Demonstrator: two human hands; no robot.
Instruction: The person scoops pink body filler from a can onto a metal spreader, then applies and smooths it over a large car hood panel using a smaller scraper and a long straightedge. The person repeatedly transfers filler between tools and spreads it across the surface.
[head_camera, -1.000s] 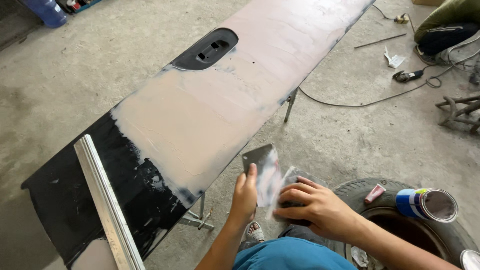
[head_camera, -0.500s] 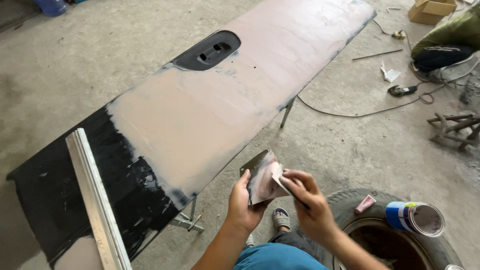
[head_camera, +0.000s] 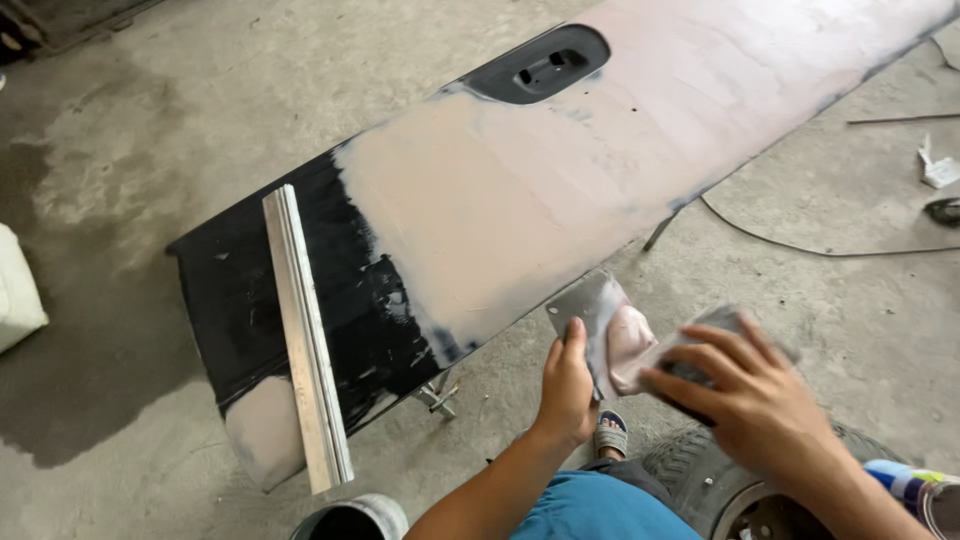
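Observation:
My left hand (head_camera: 566, 385) grips a flat metal plate (head_camera: 587, 308) that carries a lump of pink filler (head_camera: 630, 345). My right hand (head_camera: 745, 395) holds a small grey spreader (head_camera: 712, 325) whose edge rests in that filler. Both hands hover just off the near edge of a long black body panel (head_camera: 300, 290), most of it coated in pale pink filler (head_camera: 520, 190). A dark handle recess (head_camera: 540, 65) sits near the panel's far edge.
A long metal straightedge (head_camera: 305, 335) lies across the panel's black end. A tyre (head_camera: 720, 480) and a blue-labelled can (head_camera: 915, 490) sit beside my legs, a bucket rim (head_camera: 350, 520) below. A cable (head_camera: 800, 245) runs over the concrete floor; a metal stand leg (head_camera: 435, 395) shows beneath the panel.
The view has shifted left and closer to the panel. My right hand has brought the spreader onto the filler on the plate, which my left hand has tilted flatter.

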